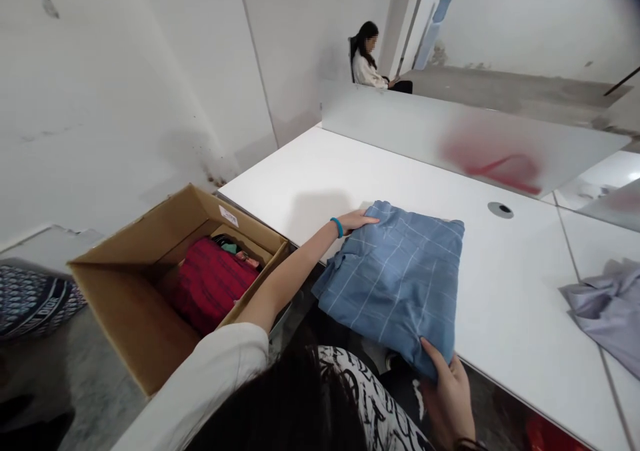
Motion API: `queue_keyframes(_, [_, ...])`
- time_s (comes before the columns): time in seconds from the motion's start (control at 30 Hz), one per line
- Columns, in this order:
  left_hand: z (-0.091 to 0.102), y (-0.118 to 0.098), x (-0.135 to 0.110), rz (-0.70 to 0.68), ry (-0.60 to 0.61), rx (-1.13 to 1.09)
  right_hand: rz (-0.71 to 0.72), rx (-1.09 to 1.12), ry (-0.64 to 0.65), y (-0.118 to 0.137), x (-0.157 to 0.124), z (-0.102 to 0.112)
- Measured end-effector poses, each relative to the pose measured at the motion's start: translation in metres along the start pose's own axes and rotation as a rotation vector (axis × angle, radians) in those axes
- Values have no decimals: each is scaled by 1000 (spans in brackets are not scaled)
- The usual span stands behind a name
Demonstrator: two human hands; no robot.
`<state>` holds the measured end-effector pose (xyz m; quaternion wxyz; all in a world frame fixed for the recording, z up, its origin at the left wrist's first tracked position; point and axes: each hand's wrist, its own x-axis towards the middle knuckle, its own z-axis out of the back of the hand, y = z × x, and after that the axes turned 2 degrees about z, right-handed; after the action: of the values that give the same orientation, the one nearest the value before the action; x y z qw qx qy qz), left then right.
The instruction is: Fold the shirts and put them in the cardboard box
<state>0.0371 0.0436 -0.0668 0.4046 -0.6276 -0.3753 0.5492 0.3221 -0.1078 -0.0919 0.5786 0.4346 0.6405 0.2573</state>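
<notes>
A folded blue garment (400, 271) with thin white checks lies over the front edge of the white table (525, 291), its near part hanging past the edge. Whether it is a shirt or another piece of clothing I cannot tell. My left hand (356, 221), a teal band on its wrist, grips the garment's far left corner. At the near right corner my right hand (450, 387) holds the cloth, thumb on top and the other fingers partly hidden.
An open cardboard box (120, 317) with a red checked garment (215, 281) and other clothes stands left of the table. Lilac cloth (613, 311) lies at the right. A low frosted partition (400, 121) borders the table's back; beyond it a person (367, 64) sits.
</notes>
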Motion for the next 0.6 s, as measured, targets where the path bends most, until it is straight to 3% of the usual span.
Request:
queue_keyframes(0.1, [20,-11,-21,-181,-79,3,4,-34,59,16,-2,-15])
queue_keyframes(0.17, [47,-19,-49,-290,-169,40,-1,-63,147,27,-1,-35])
queue_keyframes(0.27, [99,-27,-117,-416,-378,134,-9,-101,375,38,1,-83])
queue_keyframes(0.37, [154,-23,-207,-457,-732,170,8,-149,688,35,-6,-148])
queue_keyframes(0.5, [213,15,-320,-389,-1162,201,154,-289,1131,9,-23,-246])
queue_keyframes(0.6, [239,68,-377,-188,-1377,352,446,-649,1377,-22,-30,-305])
